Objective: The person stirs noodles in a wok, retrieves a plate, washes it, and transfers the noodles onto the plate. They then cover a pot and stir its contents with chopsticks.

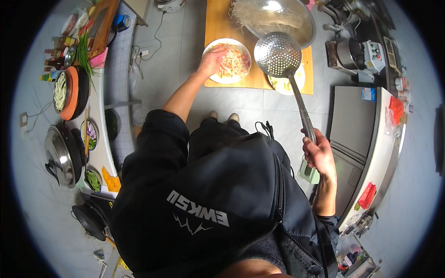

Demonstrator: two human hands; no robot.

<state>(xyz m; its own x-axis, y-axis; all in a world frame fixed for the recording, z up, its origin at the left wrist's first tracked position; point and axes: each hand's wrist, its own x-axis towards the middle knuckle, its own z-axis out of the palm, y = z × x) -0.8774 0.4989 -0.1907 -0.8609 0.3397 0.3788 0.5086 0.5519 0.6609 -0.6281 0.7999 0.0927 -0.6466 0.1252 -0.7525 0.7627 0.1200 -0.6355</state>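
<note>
In the head view, my right hand [317,149] grips the metal handle of a perforated skimmer [277,54]. The skimmer's round head is raised and partly covers a plate of pale yellow food [282,85] and the lower rim of a steel bowl [306,38]. Dry thin noodles [267,15] lie in that bowl, some sticking over its edge. My left hand [213,60] reaches across the left rim of a white plate [222,80], its fingers on orange and pale shredded vegetables [233,64]. Whether those fingers pinch any shreds is hidden.
Plates and bowl stand on a wooden table [217,24]. Along the left counter are a lidded wok [62,156], spring onions [83,48], a knife [97,21] and bowls of cut vegetables. At right are a steel pot [348,54] and a refrigerator [353,118]. A cord crosses the floor.
</note>
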